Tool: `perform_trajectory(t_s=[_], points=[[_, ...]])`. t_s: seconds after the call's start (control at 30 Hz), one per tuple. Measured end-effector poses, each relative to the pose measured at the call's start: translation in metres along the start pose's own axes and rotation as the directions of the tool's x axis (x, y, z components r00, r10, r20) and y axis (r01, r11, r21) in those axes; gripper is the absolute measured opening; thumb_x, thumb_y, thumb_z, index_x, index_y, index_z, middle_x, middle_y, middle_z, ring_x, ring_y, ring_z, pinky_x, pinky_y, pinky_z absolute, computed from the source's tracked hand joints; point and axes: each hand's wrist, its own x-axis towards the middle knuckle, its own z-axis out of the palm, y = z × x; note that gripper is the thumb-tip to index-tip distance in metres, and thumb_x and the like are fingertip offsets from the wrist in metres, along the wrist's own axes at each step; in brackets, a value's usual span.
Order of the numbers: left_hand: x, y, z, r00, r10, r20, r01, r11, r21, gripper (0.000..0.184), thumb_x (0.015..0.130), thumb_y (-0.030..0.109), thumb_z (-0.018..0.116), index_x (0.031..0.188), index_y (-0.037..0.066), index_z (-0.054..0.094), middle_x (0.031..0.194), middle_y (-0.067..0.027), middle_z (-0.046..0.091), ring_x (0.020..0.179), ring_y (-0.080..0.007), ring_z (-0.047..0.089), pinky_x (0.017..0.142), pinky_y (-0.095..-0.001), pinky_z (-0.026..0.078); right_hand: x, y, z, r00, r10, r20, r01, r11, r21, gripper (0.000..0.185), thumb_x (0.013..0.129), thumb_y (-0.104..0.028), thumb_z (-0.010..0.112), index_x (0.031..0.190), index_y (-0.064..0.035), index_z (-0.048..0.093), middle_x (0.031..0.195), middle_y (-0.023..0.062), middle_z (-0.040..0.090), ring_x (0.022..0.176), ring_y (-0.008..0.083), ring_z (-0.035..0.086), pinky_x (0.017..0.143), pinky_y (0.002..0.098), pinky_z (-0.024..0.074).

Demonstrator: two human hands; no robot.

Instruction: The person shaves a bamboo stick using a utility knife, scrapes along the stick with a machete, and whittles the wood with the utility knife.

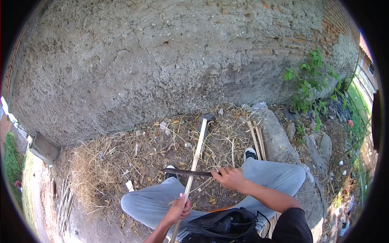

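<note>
My left hand (178,209) is wrapped round the lower part of a long pale bamboo strip (198,150), which slants up and away from me between my knees. In my right hand (229,178) is a dark-bladed knife (184,172), its blade pointing left and lying across the strip above my left hand. Whether the edge bites into the strip cannot be made out. A dark stone (207,117) lies by the strip's far end.
A rough plastered wall (162,60) rises ahead. Shavings (91,174) litter the ground, thickest at left. More bamboo strips (256,139) lean at right beside a concrete ledge (277,135). A black bag (225,224) sits at my lap. Green plants (310,83) grow by the wall.
</note>
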Motion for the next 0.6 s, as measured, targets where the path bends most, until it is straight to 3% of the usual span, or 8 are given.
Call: perform_trajectory(t_s=[0.13,0.23,0.3,0.37,0.4,0.5,0.53,0.6], points=[[-0.002,0.002,0.002,1.000,-0.005,-0.011,0.007,0.984,0.176,0.043,0.103,0.047,0.033,0.078,0.012,0.035,0.057,0.0053,0.025,0.043,-0.0050,0.022,0.037,-0.0232,0.017,0.004,0.014,0.021,0.970,0.237,0.054,-0.239,0.971,0.033,0.031,0.078,-0.013,0.058,0.109,-0.0062,0.058,0.067,0.0080,0.058,0.051,0.0209,0.063,0.041,0.0312,0.0487],[-0.003,0.005,-0.002,0.999,-0.030,0.030,0.026,0.993,0.119,0.042,0.103,0.047,0.033,0.078,0.013,0.036,0.057,0.0052,0.025,0.043,-0.0049,0.022,0.037,-0.0228,0.018,-0.003,-0.010,0.011,0.984,0.154,0.090,-0.158,0.987,0.042,0.030,0.078,-0.013,0.058,0.107,-0.0063,0.058,0.064,0.0067,0.058,0.050,0.0206,0.064,0.040,0.0327,0.0487],[-0.010,0.007,0.002,0.997,-0.048,0.062,0.041,0.993,0.114,0.042,0.103,0.046,0.034,0.077,0.013,0.036,0.056,0.0054,0.024,0.043,-0.0048,0.020,0.036,-0.0224,0.016,-0.002,-0.004,0.003,1.000,0.010,0.018,-0.010,0.999,0.040,0.027,0.079,-0.014,0.058,0.105,-0.0053,0.057,0.063,0.0064,0.058,0.049,0.0209,0.064,0.040,0.0342,0.0492],[-0.016,0.009,0.000,0.993,-0.077,0.088,0.075,0.997,0.023,0.043,0.103,0.047,0.035,0.075,0.014,0.035,0.055,0.0061,0.023,0.042,-0.0043,0.019,0.035,-0.0221,0.015,0.004,0.016,0.013,0.964,0.266,0.025,-0.266,0.964,-0.005,0.025,0.080,-0.015,0.059,0.103,-0.0050,0.057,0.064,0.0078,0.059,0.050,0.0221,0.064,0.040,0.0352,0.0500],[-0.017,0.010,0.000,0.990,-0.082,0.116,0.090,0.994,-0.068,0.044,0.102,0.047,0.037,0.073,0.014,0.035,0.054,0.0067,0.022,0.042,-0.0039,0.017,0.034,-0.0218,0.014,0.012,0.034,0.020,0.870,0.464,0.165,-0.469,0.883,-0.009,0.026,0.080,-0.015,0.059,0.104,-0.0053,0.057,0.065,0.0082,0.060,0.051,0.0230,0.065,0.041,0.0360,0.0503],[-0.007,0.003,-0.015,0.982,-0.133,0.136,0.151,0.980,-0.130,0.045,0.101,0.048,0.037,0.072,0.014,0.035,0.053,0.0068,0.020,0.041,-0.0032,0.016,0.033,-0.0216,0.013,0.009,0.028,0.022,0.944,0.318,0.088,-0.326,0.940,0.099,0.023,0.082,-0.015,0.057,0.103,-0.0060,0.056,0.066,0.0086,0.061,0.052,0.0242,0.065,0.040,0.0373,0.0499],[-0.005,0.003,-0.016,0.981,-0.135,0.137,0.154,0.979,-0.135,0.045,0.101,0.048,0.037,0.072,0.014,0.035,0.053,0.0068,0.020,0.041,-0.0032,0.016,0.033,-0.0216,0.013,0.010,0.010,0.007,0.986,0.150,0.073,-0.157,0.983,0.095,0.017,0.084,-0.015,0.056,0.099,-0.0058,0.056,0.065,0.0083,0.061,0.052,0.0241,0.065,0.040,0.0372,0.0493],[0.000,0.010,-0.019,0.979,-0.105,0.175,0.130,0.982,-0.138,0.044,0.102,0.048,0.036,0.073,0.014,0.035,0.054,0.0070,0.020,0.040,-0.0035,0.016,0.033,-0.0218,0.013,0.011,0.010,0.012,0.994,0.107,0.020,-0.108,0.992,0.072,0.017,0.085,-0.014,0.056,0.100,-0.0055,0.057,0.065,0.0088,0.061,0.051,0.0244,0.065,0.040,0.0372,0.0492]])
